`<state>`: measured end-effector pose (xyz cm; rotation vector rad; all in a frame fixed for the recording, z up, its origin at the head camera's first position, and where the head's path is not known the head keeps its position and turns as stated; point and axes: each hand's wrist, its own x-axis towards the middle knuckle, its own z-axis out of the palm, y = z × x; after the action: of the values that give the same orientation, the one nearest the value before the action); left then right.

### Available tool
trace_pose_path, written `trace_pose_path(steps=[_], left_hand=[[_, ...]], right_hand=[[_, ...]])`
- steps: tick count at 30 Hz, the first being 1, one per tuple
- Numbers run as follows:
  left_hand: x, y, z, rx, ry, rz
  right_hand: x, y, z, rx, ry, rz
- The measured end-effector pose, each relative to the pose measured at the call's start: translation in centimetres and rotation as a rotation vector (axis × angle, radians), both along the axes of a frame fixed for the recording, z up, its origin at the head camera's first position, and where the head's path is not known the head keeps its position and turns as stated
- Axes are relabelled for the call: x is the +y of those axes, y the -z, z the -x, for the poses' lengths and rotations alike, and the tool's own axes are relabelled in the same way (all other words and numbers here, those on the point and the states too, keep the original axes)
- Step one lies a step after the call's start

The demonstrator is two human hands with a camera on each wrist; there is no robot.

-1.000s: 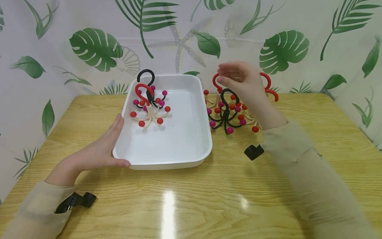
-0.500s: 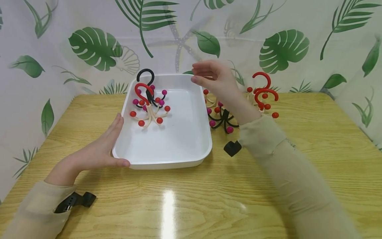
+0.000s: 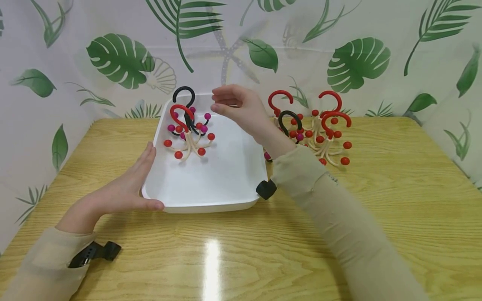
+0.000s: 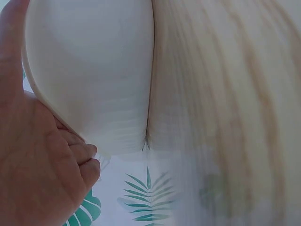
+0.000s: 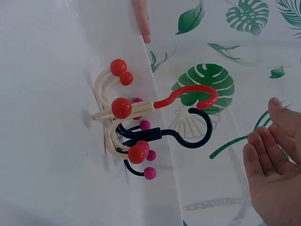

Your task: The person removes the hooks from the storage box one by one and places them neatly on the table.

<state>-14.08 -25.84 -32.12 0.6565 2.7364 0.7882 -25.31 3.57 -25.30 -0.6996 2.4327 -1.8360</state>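
My left hand (image 3: 122, 190) rests against the left front corner of a white tray (image 3: 205, 205), fingers along the side wall and thumb at the front rim. The left wrist view shows the same hand (image 4: 42, 155) beside the tray's outer wall. Over the tray's right part is my right hand (image 3: 242, 110), its fingers extended and nothing between them. Inside the tray stand a cream rack with a red hook (image 3: 181, 108) and a black rack (image 3: 184, 90) behind it. In the right wrist view, the hand (image 5: 277, 174) is apart from the red hook (image 5: 207, 92) and the black hook (image 5: 200, 141).
Right of the tray stand several more hook racks, among them a black hook (image 3: 290, 115), a red hook (image 3: 280, 95) and another red hook (image 3: 336, 115), ball-tipped. A wooden table (image 3: 158, 259) lies below, with a leaf-print cloth (image 3: 226, 25) behind.
My right hand has moved left from above the racks on the right to over the tray. My left hand and the racks in the tray have stayed in place.
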Motion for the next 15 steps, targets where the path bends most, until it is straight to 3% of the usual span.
trace_pose_path(steps=[5,15], left_hand=[[0.0,-0.1,0.0,0.001,0.000,0.006],[0.0,0.0,0.0,-0.003,0.005,0.001]], right_hand=[[-1.3,0.2,-0.1,-0.039,-0.016,0.011],[-3.6,0.6,0.5,-0.107,-0.054,-0.068]])
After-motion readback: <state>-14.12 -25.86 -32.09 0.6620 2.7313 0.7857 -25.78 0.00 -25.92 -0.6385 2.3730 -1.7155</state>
